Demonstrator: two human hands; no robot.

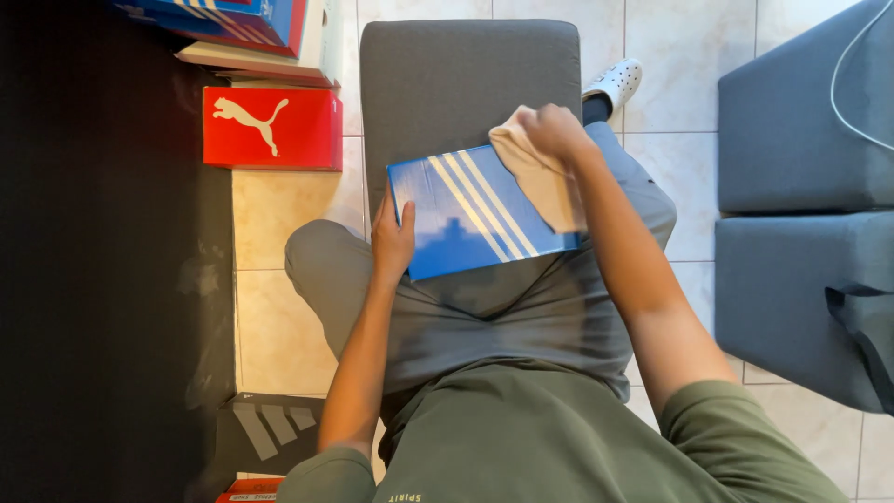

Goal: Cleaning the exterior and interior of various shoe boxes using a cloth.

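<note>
Our right hand (557,130) has its fingers curled shut around a bunched beige cloth (540,177), which drapes down from the fist and lies on the far right part of a blue shoebox (466,219). Our left hand (391,237) clasps the box's near left edge, thumb lying on the lid and the other fingers tucked out of sight beneath, so the grip is closed on the box.

The box rests flat on our lap, across grey shorts (484,317), with its far end just over the edge of a grey cushioned stool (466,74) that stands in front of our knees. There is no table here; the lap serves as the surface. Beyond the stool a foot in a white perforated clog (615,82) rests on the floor (279,214) of pale glossy tiles. To the left a red shoebox (272,128) lies on the floor beside a stack of more boxes (251,33) at the top edge, and a dark grey box (270,428) sits near our left elbow. A deep dark area fills the far left. To the right stand two grey upholstered seats (801,168), well apart from us.

The blue box is rectangular and glossy, its lid shut, with three slanted white stripes across the top and a soft sheen reflecting light.
</note>
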